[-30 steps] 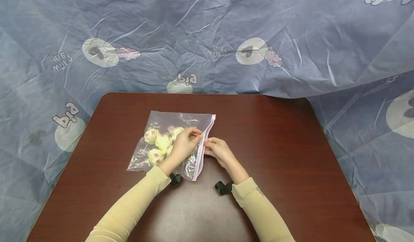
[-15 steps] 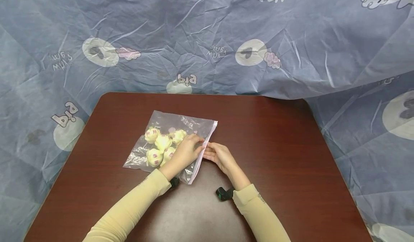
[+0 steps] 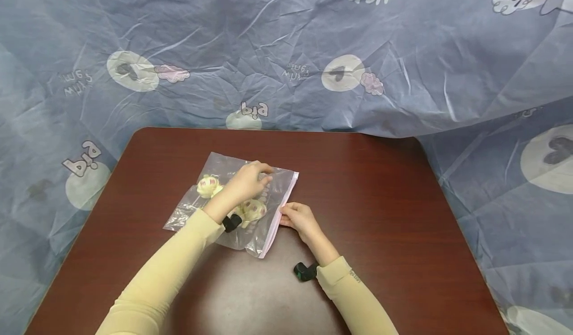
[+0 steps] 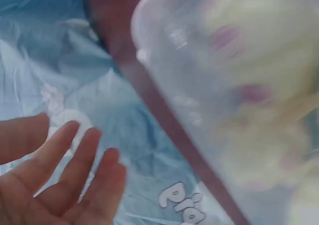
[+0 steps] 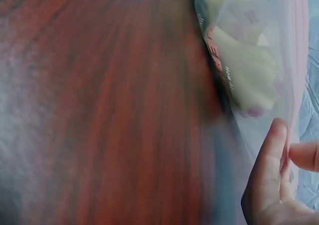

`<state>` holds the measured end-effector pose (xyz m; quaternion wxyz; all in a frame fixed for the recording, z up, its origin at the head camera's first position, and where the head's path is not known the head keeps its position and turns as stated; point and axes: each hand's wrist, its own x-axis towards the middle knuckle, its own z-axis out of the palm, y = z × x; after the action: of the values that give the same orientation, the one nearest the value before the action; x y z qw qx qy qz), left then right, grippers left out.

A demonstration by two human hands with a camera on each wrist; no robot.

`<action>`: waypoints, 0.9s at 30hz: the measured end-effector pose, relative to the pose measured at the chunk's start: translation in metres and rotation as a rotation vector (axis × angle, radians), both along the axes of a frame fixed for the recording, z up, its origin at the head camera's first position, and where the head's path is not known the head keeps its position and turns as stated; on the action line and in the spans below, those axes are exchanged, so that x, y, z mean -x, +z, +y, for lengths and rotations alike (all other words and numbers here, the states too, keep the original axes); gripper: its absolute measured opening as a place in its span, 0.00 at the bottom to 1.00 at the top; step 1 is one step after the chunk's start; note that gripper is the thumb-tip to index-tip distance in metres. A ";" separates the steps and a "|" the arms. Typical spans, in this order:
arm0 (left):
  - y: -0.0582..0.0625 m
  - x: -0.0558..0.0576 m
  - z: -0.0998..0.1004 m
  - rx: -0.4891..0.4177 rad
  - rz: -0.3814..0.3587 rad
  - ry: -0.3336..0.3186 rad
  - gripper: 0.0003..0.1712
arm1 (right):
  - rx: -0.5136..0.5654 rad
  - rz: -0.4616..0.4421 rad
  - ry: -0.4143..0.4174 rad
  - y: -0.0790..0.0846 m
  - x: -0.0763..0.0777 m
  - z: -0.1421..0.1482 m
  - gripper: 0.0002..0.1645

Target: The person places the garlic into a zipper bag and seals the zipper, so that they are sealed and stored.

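A clear zip bag (image 3: pixel 279 185) lies on the table at left of centre, its pink-white zip strip (image 3: pixel 271 233) facing right. Inside are several pale yellow, rounded lumps (image 3: pixel 208 186) with pink patches, some of them hidden by the left arm. My right hand (image 3: pixel 301 219) pinches the zip strip about midway along; the right wrist view shows thumb and fingers on either side of this edge. Over the bag's upper part is my left hand (image 3: pixel 248 180), fingers loosely bent with nothing between them. In the left wrist view that hand (image 4: pixel 75 180) appears apart from the bag.
The dark red-brown table (image 3: pixel 380 215) has rounded far corners. A blue-grey printed cloth (image 3: pixel 268 51) hangs behind it and along both sides. Black wrist cameras (image 3: pixel 305 272) sit at both cuffs.
My left hand has left the zip strip and moved up and left over the bag. My right hand stays at the strip, slightly lower. The bag has turned a little, and its lumps look shifted.
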<state>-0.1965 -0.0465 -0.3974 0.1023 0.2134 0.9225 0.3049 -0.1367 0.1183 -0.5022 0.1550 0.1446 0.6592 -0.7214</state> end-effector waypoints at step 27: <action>-0.047 0.065 0.073 0.223 -0.117 -0.212 0.12 | -0.429 0.279 0.002 -0.003 -0.032 -0.008 0.08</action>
<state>-0.2614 0.0265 -0.4447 0.2105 0.2786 0.9155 0.2001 -0.1052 0.1104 -0.5056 0.0288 0.0726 0.8125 -0.5777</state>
